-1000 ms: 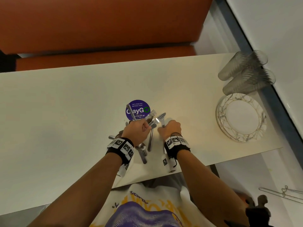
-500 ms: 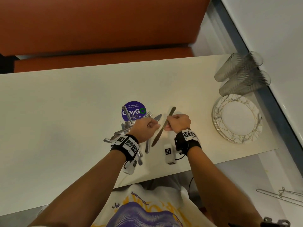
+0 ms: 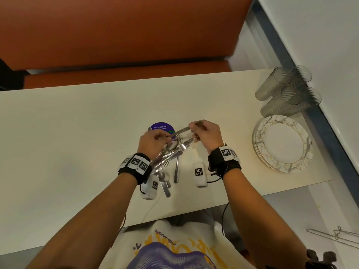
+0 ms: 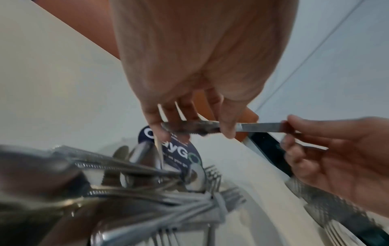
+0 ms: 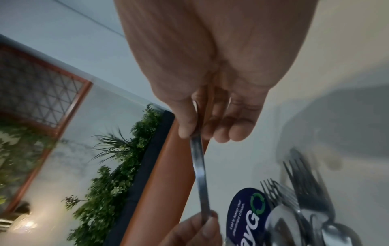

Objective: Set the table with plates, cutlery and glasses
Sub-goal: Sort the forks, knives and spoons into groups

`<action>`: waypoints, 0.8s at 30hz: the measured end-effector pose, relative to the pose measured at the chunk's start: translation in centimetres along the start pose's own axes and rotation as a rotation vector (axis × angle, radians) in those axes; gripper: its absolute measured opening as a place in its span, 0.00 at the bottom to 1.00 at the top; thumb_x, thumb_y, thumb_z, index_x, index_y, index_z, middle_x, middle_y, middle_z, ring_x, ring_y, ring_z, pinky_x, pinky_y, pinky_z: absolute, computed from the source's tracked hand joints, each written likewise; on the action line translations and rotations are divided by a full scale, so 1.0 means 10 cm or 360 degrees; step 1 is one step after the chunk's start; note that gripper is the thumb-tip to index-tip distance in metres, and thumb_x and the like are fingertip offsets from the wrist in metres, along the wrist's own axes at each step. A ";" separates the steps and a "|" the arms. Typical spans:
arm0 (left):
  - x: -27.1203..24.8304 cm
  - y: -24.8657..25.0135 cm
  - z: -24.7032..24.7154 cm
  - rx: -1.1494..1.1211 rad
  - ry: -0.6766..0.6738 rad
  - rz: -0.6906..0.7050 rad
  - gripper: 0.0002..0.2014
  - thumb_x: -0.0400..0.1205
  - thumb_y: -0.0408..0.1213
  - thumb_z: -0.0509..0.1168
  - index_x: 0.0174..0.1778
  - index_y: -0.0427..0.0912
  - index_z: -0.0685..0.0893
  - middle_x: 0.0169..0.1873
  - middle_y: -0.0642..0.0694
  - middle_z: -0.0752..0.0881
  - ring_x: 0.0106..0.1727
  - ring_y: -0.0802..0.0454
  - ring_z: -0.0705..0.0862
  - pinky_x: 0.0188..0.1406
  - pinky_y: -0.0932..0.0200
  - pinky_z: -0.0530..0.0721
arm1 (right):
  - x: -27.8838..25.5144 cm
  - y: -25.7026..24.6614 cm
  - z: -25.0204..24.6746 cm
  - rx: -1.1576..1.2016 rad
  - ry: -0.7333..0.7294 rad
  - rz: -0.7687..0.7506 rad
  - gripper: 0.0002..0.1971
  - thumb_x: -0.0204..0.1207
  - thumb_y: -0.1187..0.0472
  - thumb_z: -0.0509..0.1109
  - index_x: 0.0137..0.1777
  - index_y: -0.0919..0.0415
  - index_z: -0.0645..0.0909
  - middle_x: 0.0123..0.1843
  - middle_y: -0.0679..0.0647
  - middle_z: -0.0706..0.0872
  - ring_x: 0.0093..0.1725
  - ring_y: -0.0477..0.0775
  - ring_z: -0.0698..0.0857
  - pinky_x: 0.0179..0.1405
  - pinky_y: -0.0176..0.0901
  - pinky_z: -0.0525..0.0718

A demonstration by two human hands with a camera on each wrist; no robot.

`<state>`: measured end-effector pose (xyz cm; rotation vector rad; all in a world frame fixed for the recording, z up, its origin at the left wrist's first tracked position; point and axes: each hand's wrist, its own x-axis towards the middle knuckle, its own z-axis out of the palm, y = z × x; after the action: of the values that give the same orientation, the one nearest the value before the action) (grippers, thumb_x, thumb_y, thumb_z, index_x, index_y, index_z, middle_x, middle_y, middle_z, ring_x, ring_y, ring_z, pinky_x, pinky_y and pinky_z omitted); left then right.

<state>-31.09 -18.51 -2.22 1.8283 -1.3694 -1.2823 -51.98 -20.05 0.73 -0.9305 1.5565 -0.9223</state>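
A steel knife [image 3: 181, 130] hangs level above the cutlery pile [image 3: 171, 158] at the middle of the cream table [image 3: 77, 133]. My right hand [image 3: 206, 133] grips its handle. My left hand [image 3: 155, 138] pinches the blade end between thumb and fingers. The left wrist view shows the knife [image 4: 258, 128] spanning from my left hand [image 4: 189, 126] to my right hand [image 4: 294, 131]. In the right wrist view my right hand [image 5: 195, 133] pinches the knife [image 5: 200, 174]. Stacked plates [image 3: 260, 136] and several glasses [image 3: 285, 92] stand at the table's right end.
A round purple sticker [image 3: 161, 127] lies on the table just beyond the cutlery. An orange bench [image 3: 116, 35] runs along the far side. A wall and a dark ledge border the table on the right. The near table edge is against my body.
My right hand has lifted the knife from the pile and turned it from slanted to level. My left hand has taken hold of its blade end.
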 end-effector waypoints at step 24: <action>0.13 0.20 -0.25 -0.0936 0.0041 -0.0205 0.13 0.90 0.23 0.58 0.66 0.32 0.84 0.47 0.33 0.93 0.43 0.41 0.93 0.47 0.49 0.95 | -0.09 0.48 0.53 -0.0648 -0.0413 -0.0005 0.03 0.79 0.64 0.72 0.46 0.57 0.87 0.45 0.53 0.93 0.44 0.57 0.92 0.48 0.57 0.92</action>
<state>-29.70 -20.77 -0.05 1.5231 -0.7508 -1.5197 -47.13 -17.82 -4.10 -1.2838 1.5415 -0.4664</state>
